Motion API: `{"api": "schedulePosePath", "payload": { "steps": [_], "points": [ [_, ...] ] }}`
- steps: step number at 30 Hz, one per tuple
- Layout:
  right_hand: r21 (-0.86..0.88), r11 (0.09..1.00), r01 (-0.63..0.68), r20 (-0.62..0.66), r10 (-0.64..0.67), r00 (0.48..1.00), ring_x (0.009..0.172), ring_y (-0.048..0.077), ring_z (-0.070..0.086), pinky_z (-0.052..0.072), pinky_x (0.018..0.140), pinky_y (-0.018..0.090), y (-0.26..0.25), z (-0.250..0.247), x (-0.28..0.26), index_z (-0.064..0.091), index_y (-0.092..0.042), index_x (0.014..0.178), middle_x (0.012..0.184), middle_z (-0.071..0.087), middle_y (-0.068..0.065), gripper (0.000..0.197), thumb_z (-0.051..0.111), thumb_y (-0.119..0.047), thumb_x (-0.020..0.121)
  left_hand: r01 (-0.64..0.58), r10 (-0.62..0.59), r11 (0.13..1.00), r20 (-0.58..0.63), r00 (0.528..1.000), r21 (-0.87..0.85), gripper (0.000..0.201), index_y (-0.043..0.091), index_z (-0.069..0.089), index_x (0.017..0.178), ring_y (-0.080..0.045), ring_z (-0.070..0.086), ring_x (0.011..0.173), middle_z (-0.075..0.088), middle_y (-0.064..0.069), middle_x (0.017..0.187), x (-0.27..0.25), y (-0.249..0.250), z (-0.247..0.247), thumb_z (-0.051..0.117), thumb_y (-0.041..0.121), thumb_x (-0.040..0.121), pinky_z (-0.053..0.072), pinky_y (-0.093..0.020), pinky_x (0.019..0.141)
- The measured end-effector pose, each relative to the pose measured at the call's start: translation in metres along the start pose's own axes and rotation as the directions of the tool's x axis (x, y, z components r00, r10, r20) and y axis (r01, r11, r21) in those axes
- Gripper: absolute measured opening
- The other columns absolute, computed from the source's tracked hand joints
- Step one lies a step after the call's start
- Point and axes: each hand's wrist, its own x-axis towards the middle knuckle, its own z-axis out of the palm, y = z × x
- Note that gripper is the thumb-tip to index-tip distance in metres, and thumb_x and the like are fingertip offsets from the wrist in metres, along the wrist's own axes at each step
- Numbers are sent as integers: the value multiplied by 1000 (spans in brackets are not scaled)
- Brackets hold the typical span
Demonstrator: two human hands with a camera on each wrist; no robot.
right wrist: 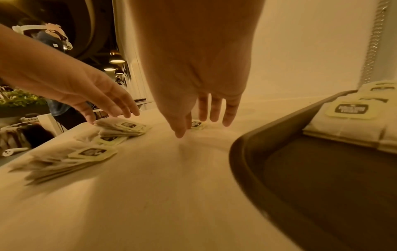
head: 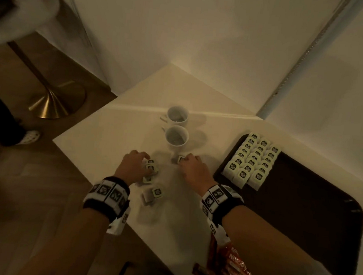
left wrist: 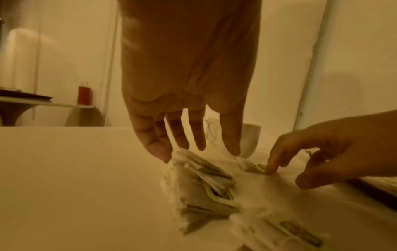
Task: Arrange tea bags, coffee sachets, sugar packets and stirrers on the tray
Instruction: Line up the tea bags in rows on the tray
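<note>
Tea bags (head: 251, 160) already fill the far corner of the dark tray (head: 311, 207) in three neat rows; most of the tray is bare. More loose tea bags (head: 151, 167) lie in small heaps on the worktop (head: 105, 137) under the left hand (head: 133, 164), fingers straight, tips touching the pile. The right hand (head: 192, 167), fingers relaxed, touches a single bag (head: 181, 159) near two cups (head: 176, 135). Coffee sachets (head: 232, 266) wait at the near edge; no sugar or stirrers are visible. The tray sits just right of the hands, the path between them open.
</note>
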Motion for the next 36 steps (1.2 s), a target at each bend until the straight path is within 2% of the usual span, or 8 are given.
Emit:
{"api": "schedulePosePath", "payload": {
  "steps": [5,12,19,24,27,31,33,36],
  "points": [
    [142,990,-4,28,0,1000,127,28,35,37,102,38,10,6,-6,56,-12,120,136,44,8,30,45,-12,93,42,-56,990,109,992,133,45,14,54,118,-31,48,109,48,-11,119,9,7,4,73,22,79,44,-39,92],
    [199,978,-66,-30,74,997,100,31,46,39,81,38,2,2,-8,52,-9,101,108,51,12,11,48,-10,91,23,-42,988,124,991,150,26,12,52,97,-29,54,101,59,-11,110,6,15,3,69,12,77,41,-31,76],
    [474,871,-130,17,138,990,87,26,51,32,68,26,14,-10,-11,57,-7,98,99,57,12,19,64,-6,80,35,-63,986,165,984,164,28,6,61,106,-28,55,104,60,-11,111,5,17,-1,68,10,79,41,-30,79],
    [695,711,-105,-32,177,984,68,10,53,40,60,13,27,-48,-22,63,-9,94,85,61,2,16,69,-4,79,44,-46,999,123,991,17,31,4,59,108,-24,49,94,57,-10,107,3,15,-11,69,12,80,37,-29,76],
    [755,650,-85,-10,141,990,65,4,53,41,56,6,30,-79,-30,63,-10,99,87,59,1,17,64,-3,84,52,-32,978,100,994,-200,34,2,60,107,-26,54,91,61,-15,106,-1,20,-21,74,16,80,46,-34,77],
    [808,582,-94,90,35,995,75,13,57,50,61,16,25,-119,-40,60,-12,106,92,57,1,21,60,-2,87,105,48,678,187,981,-727,22,6,60,108,-20,66,84,66,-15,104,-25,49,-31,66,10,87,56,-24,64],
    [844,528,-93,141,-52,989,77,15,60,53,62,20,20,-134,-45,59,-15,107,95,61,8,25,63,-3,86,110,139,516,209,968,-850,20,8,62,110,-18,69,84,68,-14,106,-34,66,-33,60,7,90,56,-24,66],
    [838,541,-75,143,-85,986,74,15,61,53,61,20,15,-147,-47,57,-14,113,98,65,13,35,70,-6,82,81,256,400,196,947,-913,23,9,62,114,-22,68,93,70,-12,107,-40,94,-35,55,8,92,57,-32,80]
  ]
}}
